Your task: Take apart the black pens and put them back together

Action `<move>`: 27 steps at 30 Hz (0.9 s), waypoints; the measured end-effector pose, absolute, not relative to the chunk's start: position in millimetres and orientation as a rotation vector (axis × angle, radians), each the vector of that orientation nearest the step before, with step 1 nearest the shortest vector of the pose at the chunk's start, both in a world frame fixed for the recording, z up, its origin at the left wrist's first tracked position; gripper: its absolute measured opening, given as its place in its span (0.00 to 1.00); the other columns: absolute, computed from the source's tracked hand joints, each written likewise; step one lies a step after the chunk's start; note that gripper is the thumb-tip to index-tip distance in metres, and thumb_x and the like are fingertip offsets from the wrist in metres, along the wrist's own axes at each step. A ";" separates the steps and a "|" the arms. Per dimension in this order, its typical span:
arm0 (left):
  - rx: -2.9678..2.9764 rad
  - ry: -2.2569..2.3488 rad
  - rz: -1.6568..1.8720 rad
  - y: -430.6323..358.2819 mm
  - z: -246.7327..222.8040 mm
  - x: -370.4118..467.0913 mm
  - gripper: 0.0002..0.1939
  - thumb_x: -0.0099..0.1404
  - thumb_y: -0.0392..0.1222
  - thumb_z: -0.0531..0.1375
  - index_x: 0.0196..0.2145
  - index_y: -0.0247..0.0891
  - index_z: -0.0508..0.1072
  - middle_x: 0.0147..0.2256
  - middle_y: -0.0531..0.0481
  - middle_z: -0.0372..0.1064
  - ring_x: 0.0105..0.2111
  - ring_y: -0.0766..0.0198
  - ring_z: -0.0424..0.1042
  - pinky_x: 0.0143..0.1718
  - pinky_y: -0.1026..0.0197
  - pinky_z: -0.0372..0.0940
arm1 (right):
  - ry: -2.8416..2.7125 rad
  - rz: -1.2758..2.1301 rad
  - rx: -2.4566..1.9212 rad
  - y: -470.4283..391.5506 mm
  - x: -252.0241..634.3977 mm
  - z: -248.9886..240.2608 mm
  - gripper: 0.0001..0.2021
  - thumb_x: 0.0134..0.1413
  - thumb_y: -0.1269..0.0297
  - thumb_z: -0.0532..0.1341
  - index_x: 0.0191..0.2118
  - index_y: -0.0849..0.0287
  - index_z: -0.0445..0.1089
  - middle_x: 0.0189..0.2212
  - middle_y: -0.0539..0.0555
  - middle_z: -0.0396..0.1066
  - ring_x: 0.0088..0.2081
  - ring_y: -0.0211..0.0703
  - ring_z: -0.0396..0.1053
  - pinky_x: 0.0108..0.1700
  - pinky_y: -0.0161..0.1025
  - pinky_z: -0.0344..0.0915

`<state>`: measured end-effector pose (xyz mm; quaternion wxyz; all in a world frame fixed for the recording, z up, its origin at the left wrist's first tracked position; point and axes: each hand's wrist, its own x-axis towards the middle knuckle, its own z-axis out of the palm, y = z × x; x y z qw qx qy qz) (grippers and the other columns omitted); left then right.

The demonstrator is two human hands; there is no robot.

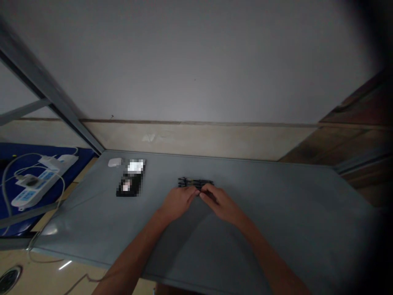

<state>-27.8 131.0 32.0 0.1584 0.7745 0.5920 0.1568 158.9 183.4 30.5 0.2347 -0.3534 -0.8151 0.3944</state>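
A bundle of several thin black pen-like sticks [195, 181] lies crosswise on the grey table [285, 205]. My left hand [181, 200] is at the near side of the bundle's left part, fingers closed and pointing inward. From the other side my right hand [219, 200] reaches in, its thumb and fingers pinched. The fingertips of both hands meet just in front of the sticks and cover part of them. What is pinched between the fingers is too small and hidden to name.
Left of my hands lies a dark, pixelated flat object [130, 182], with a small white case [115, 162] behind it. A white power strip [43, 184] with plugs and cables sits on a blue surface [6, 164] at far left. A wall [196, 139] borders the table's back edge.
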 end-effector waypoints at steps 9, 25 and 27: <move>2.260 1.604 0.433 128.9 38.4 -26.6 0.17 0.74 0.48 0.45 0.41 0.40 0.70 0.39 0.47 0.76 0.38 0.58 0.76 0.38 0.60 0.66 | -2.239 1.128 -1.016 183.2 158.1 28.9 0.24 0.65 0.50 0.49 0.22 0.58 0.65 0.19 0.49 0.63 0.22 0.40 0.61 0.26 0.35 0.54; 2.274 1.645 0.444 130.4 32.5 -28.2 0.21 0.74 0.48 0.42 0.37 0.37 0.71 0.36 0.46 0.76 0.37 0.59 0.76 0.38 0.60 0.67 | -2.189 1.253 -0.977 183.8 159.5 30.9 0.17 0.65 0.51 0.51 0.31 0.57 0.65 0.23 0.47 0.62 0.24 0.37 0.60 0.26 0.33 0.54; 2.282 1.669 0.465 129.4 34.1 -26.6 0.21 0.75 0.48 0.42 0.38 0.38 0.71 0.36 0.46 0.76 0.37 0.59 0.76 0.38 0.60 0.67 | -2.187 1.194 -1.004 183.5 158.6 29.6 0.18 0.65 0.52 0.51 0.28 0.57 0.63 0.22 0.47 0.61 0.24 0.37 0.59 0.26 0.33 0.53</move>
